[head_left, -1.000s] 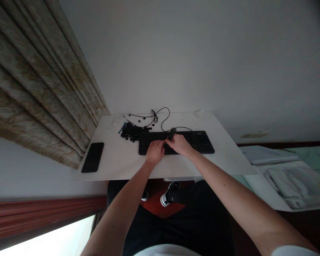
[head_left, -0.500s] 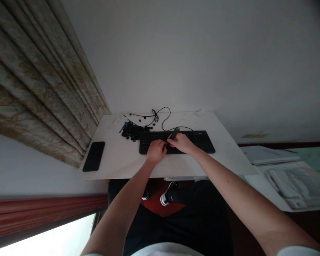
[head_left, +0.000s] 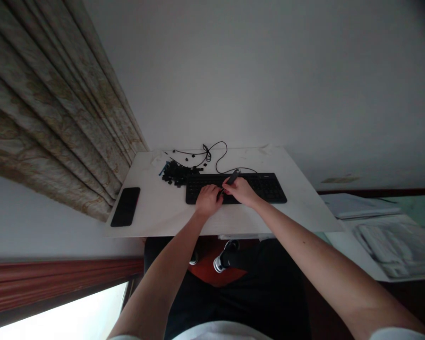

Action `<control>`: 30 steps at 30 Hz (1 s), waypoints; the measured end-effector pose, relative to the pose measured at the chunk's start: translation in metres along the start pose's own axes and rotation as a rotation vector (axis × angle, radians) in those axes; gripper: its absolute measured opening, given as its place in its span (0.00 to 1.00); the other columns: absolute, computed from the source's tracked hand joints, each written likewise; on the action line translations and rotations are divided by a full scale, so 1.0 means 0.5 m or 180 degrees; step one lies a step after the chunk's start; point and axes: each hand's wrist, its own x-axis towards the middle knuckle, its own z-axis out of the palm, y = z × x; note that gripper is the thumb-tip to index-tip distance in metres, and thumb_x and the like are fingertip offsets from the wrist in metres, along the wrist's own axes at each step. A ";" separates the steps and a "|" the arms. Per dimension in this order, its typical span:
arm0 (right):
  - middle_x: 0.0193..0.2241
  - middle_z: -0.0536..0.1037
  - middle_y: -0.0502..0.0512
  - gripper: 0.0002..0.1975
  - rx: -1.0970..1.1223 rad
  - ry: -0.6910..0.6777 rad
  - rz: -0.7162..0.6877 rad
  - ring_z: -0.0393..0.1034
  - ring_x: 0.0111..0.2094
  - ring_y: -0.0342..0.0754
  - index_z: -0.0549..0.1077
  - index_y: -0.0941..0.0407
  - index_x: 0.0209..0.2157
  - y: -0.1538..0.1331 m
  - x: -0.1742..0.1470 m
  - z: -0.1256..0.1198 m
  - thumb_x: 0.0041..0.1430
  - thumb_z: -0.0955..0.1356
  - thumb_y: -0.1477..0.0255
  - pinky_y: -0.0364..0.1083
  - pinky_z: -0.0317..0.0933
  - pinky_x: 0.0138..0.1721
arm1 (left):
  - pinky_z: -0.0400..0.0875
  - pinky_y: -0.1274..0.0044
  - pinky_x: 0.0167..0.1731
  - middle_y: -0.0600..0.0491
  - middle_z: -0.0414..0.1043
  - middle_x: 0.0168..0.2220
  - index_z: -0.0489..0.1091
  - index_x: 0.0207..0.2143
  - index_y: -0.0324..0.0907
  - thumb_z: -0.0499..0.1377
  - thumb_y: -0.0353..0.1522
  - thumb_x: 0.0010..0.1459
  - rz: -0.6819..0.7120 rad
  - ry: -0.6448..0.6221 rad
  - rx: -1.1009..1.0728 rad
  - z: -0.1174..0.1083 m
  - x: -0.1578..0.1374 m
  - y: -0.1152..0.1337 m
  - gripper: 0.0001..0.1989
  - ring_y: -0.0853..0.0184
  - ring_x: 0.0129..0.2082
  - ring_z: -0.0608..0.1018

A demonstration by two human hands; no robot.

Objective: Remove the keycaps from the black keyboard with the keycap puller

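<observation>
A black keyboard (head_left: 269,186) lies lengthwise on the white table. My right hand (head_left: 243,190) is closed around a slim dark-handled tool (head_left: 232,176); its handle slants up to the right and a thin metal end points down at the keys. My left hand (head_left: 208,200) rests on the keyboard left of the tool, fingers laid over the keys and thumb close to the tool's tip. Between the hands, the spot under the tip is too small to make out. Left of the keyboard sits a heap of loose black keycaps (head_left: 177,174).
Behind the keyboard runs its looped black cable (head_left: 225,150), with a few stray keycaps (head_left: 193,156) near it. A black phone (head_left: 125,207) lies at the table's left edge. Curtains (head_left: 56,94) hang at the left. Papers in plastic (head_left: 393,241) lie on a lower surface at the right.
Both hands stay almost in place on the keyboard, with the tool still in my right hand. The whole view has shifted very slightly.
</observation>
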 end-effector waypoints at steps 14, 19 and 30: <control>0.25 0.79 0.53 0.08 -0.0705 0.0025 -0.0460 0.73 0.27 0.45 0.78 0.58 0.31 -0.030 0.001 -0.007 0.59 0.67 0.72 0.41 0.60 0.30 | 0.69 0.66 0.46 0.49 0.73 0.39 0.75 0.43 0.43 0.58 0.38 0.66 -0.0029 -0.0111 0.0129 0.001 0.006 -0.005 0.10 0.60 0.42 0.74; 0.25 0.79 0.54 0.08 -0.0687 0.0042 -0.0430 0.74 0.27 0.46 0.78 0.58 0.30 -0.024 -0.004 0.000 0.60 0.67 0.72 0.41 0.61 0.30 | 0.69 0.66 0.47 0.49 0.73 0.40 0.74 0.44 0.43 0.59 0.39 0.65 -0.0035 -0.0161 0.0150 0.001 0.007 -0.004 0.11 0.59 0.43 0.74; 0.22 0.79 0.55 0.06 -0.0505 0.0281 -0.0501 0.76 0.25 0.49 0.78 0.59 0.30 -0.125 0.099 -0.110 0.57 0.72 0.70 0.44 0.69 0.31 | 0.66 0.67 0.53 0.48 0.74 0.47 0.72 0.51 0.42 0.56 0.40 0.67 -0.0174 -0.0277 0.0005 -0.005 0.006 0.001 0.15 0.59 0.49 0.73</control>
